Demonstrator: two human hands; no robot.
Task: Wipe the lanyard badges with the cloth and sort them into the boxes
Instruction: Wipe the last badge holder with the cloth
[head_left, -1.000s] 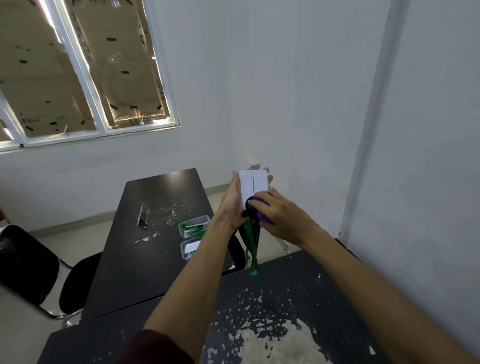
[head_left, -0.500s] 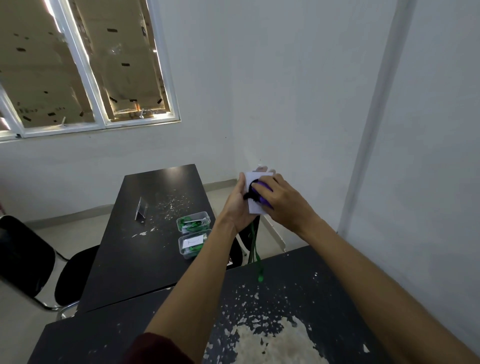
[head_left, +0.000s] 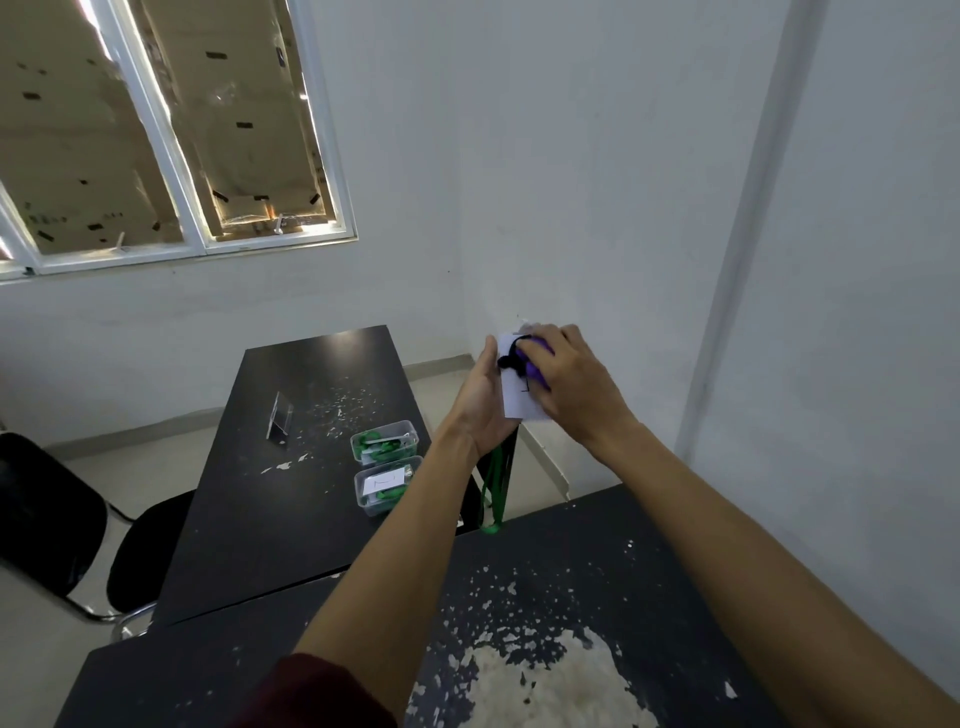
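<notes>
Left hand (head_left: 480, 402) holds badge (head_left: 522, 400); right hand (head_left: 569, 382) presses cloth (head_left: 535, 364) on it.

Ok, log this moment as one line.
phase: wiping | left hand: holds badge | right hand: cloth on badge | lanyard: hanging | boxes: on table

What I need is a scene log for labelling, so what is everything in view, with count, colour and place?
badge: one, white, held up between both hands.
cloth: one, purple and black, pressed on the badge.
lanyard strap: one, green, hanging below the badge.
boxes: two, clear, far table's right side, green lanyards inside.
tables: two, black with white chips, far and near.
sign stand: one, clear, on the far table.
chair: one, black, left of the far table.
window: one, white frame, upper left.
left hand: one, holds the badge.
right hand: one, grips the cloth.
</notes>
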